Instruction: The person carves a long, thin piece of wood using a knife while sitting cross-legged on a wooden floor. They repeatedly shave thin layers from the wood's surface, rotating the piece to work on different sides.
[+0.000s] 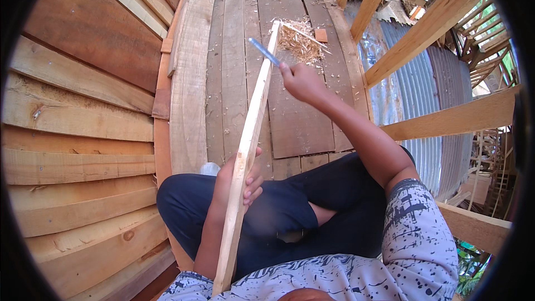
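The left hand (252,185) curls its fingers round a pale stick (259,96), long axis running from the shirt (323,270) toward the plank floor (298,128)'s far edge, the right hand (302,82) clasping a blade (263,52) across it.

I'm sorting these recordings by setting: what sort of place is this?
Probably an open-sided wooden porch or platform, judging by the plank floor, the board wall on the left, and the timber posts on the right with corrugated metal sheets beyond.
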### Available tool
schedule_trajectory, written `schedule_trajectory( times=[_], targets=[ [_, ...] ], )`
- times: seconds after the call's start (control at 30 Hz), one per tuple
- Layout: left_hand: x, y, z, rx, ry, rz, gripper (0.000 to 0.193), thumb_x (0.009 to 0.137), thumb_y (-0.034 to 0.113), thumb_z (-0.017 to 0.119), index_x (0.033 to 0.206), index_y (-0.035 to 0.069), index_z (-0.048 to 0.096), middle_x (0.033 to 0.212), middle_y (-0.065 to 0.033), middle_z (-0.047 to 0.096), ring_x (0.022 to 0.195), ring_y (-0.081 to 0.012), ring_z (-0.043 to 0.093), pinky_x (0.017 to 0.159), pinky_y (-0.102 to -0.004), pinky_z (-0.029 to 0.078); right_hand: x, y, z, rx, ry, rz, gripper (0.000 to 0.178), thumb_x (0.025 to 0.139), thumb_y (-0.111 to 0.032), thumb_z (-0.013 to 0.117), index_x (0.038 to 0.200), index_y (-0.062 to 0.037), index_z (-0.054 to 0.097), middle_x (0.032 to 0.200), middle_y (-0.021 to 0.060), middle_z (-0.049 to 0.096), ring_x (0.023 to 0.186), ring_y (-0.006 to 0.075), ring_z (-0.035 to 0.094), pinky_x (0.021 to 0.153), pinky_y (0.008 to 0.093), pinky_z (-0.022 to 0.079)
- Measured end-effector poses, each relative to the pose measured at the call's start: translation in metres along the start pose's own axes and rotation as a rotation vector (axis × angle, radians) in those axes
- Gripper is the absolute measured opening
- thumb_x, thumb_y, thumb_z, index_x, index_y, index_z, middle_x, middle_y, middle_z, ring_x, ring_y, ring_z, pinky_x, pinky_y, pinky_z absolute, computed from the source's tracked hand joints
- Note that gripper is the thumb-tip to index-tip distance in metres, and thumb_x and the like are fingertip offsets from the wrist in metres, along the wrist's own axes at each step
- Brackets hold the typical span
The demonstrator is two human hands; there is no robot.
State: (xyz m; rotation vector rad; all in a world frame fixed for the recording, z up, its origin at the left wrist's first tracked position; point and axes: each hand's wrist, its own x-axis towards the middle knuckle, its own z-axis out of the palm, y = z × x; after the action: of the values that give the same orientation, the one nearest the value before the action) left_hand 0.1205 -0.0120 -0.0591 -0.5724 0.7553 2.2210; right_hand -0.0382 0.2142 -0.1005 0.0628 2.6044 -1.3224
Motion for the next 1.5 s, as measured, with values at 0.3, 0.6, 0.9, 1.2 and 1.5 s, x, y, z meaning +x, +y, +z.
schedule_trajectory(
  times=[0.3, 0.6, 0.9, 1.2, 1.5],
  targets=[
    [-0.002, 0.002, -0.007, 0.003, -0.092, 0.025, 0.043, 0.106, 0.036, 0.031, 0.125, 0.003, 0.051, 0.061, -0.0022, 0.041, 0.039, -0.0112, 0.036, 0.032, -0.0248, 0.032, -0.017, -0.008, 0.008, -0.023, -0.165, -0.164, 0.065, 0.104, -0.045, 0.043, 0.064, 0.0059, 0.051, 0.048, 0.0108, 0.037, 0.046, 0.0183, 0.036, 0.048, 0.0439, 0.034],
    [-0.005, 0.000, -0.005, 0.015, -0.034, 0.028, 0.041, 0.106, 0.034, 0.033, 0.126, 0.002, 0.050, 0.061, -0.0016, 0.041, 0.039, -0.0109, 0.036, 0.032, -0.0248, 0.032, -0.029, -0.033, 0.001, 0.075, -0.248, 0.118, 0.070, 0.096, -0.065, 0.046, 0.054, -0.0086, 0.042, 0.046, -0.0025, 0.035, 0.039, 0.0103, 0.031, 0.036, 0.0366, 0.021],
    [-0.003, 0.001, -0.005, 0.018, -0.038, 0.026, 0.042, 0.106, 0.036, 0.035, 0.127, 0.002, 0.050, 0.061, -0.0015, 0.041, 0.040, -0.0107, 0.038, 0.032, -0.0245, 0.034, -0.018, -0.024, -0.009, 0.396, -0.357, 0.312, 0.068, 0.093, -0.070, 0.048, 0.053, -0.0171, 0.032, 0.046, -0.0056, 0.025, 0.037, 0.0075, 0.023, 0.036, 0.0279, 0.017],
    [-0.007, 0.000, 0.008, 0.038, 0.008, 0.048, 0.044, 0.107, 0.032, 0.029, 0.126, -0.003, 0.047, 0.060, -0.0020, 0.041, 0.038, -0.0099, 0.039, 0.030, -0.0224, 0.035, 0.023, 0.009, -0.075, -0.035, 0.422, 0.123, 0.072, 0.087, -0.070, 0.056, 0.065, -0.0017, 0.063, 0.057, 0.0095, 0.056, 0.057, 0.0214, 0.058, 0.057, 0.0371, 0.044],
    [-0.007, -0.001, 0.009, 0.056, 0.004, 0.055, 0.043, 0.107, 0.031, 0.029, 0.126, -0.003, 0.047, 0.060, -0.0013, 0.041, 0.037, -0.0091, 0.039, 0.030, -0.0221, 0.036, 0.026, 0.014, -0.098, -0.123, 0.411, 0.261, 0.063, 0.088, -0.063, 0.058, 0.078, -0.0020, 0.072, 0.066, 0.0139, 0.066, 0.068, 0.0280, 0.068, 0.067, 0.0412, 0.051]
  ],
)
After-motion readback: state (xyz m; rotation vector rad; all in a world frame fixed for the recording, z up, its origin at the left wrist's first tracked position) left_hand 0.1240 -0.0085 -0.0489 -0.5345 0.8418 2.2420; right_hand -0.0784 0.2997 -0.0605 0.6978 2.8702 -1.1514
